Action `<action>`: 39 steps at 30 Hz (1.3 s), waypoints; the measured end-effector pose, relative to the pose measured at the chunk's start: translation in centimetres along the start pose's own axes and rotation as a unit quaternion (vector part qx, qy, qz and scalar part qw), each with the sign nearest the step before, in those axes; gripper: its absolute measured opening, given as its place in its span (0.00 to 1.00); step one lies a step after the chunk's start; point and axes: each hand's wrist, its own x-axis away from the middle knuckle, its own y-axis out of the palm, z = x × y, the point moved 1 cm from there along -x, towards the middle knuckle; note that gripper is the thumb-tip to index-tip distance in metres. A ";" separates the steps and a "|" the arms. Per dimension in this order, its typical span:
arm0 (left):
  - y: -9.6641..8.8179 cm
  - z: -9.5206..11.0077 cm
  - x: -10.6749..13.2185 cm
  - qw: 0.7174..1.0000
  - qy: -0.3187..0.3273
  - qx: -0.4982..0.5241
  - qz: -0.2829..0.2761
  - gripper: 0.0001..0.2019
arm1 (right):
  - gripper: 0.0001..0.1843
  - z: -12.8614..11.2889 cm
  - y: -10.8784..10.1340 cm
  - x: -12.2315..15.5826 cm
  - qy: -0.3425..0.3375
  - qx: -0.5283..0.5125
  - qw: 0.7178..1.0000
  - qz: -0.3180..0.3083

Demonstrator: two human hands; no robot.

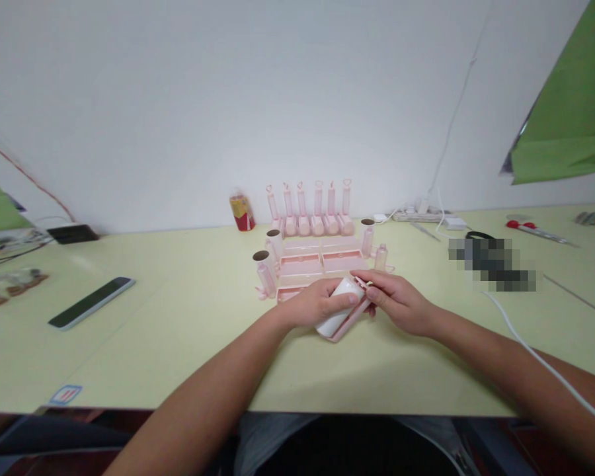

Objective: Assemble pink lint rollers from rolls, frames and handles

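My left hand (322, 303) is closed round a white roll (340, 309), with the thumb pressed along its side. The roll lies tilted against a pale pink tray-shaped case (341, 330), which the same hand supports. My right hand (401, 303) pinches a pink part at the roll's upper right end; the fingers partly hide that part. Just beyond the hands lie open pink cases (300, 266) in rows. Pale rolls with brown cardboard cores (261, 256) stand on both sides of these cases. A small clear pink bottle-shaped piece (381, 256) is upright behind my right hand.
Several pink pieces with looped tops (318, 198) are lined up by the wall. A red and yellow packet (241, 211) stands left of them. A phone (93, 303) lies at left, a power strip (421, 215) at back right. A white cable (540, 360) crosses my right forearm.
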 end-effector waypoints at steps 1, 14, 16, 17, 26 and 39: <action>0.0 0.0 0.0 1.000 -0.002 -0.004 0.002 0.22 | 0.20 0.0 0.0 0.0 -0.006 0.012 1.000 0.002; 0.4 -0.2 -0.1 0.996 -0.011 -0.083 0.030 0.22 | 0.20 0.1 0.2 -0.1 -0.033 0.065 0.997 0.006; 0.5 -0.1 -0.1 0.996 -0.013 -0.081 0.030 0.22 | 0.19 0.2 0.2 0.0 -0.023 0.052 0.998 0.009; 0.5 0.0 -0.1 0.996 -0.011 -0.078 0.029 0.22 | 0.19 0.3 0.2 0.0 -0.015 0.041 0.999 0.010; 0.4 0.0 -0.1 0.996 -0.045 -0.067 0.031 0.19 | 0.19 0.0 0.4 -0.1 0.045 -0.054 0.997 0.012; -0.2 -0.8 -0.3 0.983 -0.027 0.042 0.178 0.24 | 0.16 0.1 -1.9 -0.6 0.050 -0.054 0.960 0.270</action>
